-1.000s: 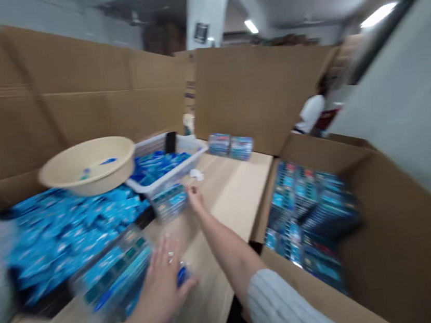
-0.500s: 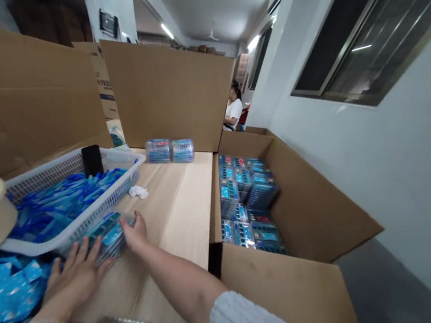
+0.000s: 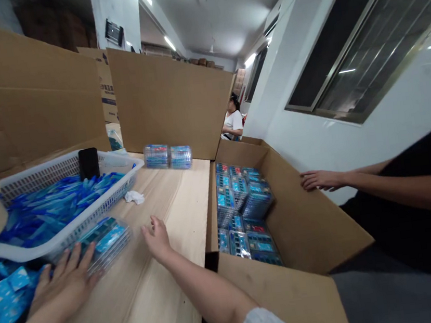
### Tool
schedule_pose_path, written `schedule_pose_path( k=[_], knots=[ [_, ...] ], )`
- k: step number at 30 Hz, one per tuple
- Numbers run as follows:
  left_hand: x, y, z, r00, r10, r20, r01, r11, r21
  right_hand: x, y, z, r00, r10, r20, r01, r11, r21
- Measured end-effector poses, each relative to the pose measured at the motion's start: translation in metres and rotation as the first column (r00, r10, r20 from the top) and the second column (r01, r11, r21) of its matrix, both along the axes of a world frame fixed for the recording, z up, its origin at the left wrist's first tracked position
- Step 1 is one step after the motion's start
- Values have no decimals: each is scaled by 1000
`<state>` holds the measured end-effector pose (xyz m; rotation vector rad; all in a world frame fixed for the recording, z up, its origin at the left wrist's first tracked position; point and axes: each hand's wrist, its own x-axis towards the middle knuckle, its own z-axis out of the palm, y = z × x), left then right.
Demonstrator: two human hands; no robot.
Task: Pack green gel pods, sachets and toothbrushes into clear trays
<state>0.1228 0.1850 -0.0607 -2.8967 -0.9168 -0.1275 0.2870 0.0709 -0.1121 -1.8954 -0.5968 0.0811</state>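
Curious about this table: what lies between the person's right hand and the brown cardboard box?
Head view: bare pale wooden tabletop separates the right hand from the cardboard box.

The only view comes from a camera worn on the person's head, facing forward and down along a wooden table (image 3: 172,240). It sits close above the left hand (image 3: 64,287) and right hand (image 3: 157,239), which reach in from the bottom edge. The wide frame also takes in an open cardboard carton (image 3: 304,213) on the right, a window (image 3: 346,46) beyond it, and the ceiling (image 3: 217,19) at the top.
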Motion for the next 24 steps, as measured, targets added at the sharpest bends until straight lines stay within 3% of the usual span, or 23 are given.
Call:
schedule_pose_path(
  k=[10, 19, 22, 24],
  knots=[
    [1, 1, -2, 997, 0, 82, 2, 1000, -20, -21, 20, 15, 995, 88, 39, -88, 996, 5],
    [0, 5, -8, 995, -4, 103, 10, 999, -53, -26, 21, 16, 994, 102, 33, -102, 995, -3],
    [3, 6, -4, 986, 1, 167, 10, 998, -65, -28, 26, 26, 995, 92, 25, -93, 996, 13],
    [8, 6, 5, 958, 6, 288, 20, 996, -89, -33, 31, 40, 996, 84, 9, -84, 996, 36]
  ],
)
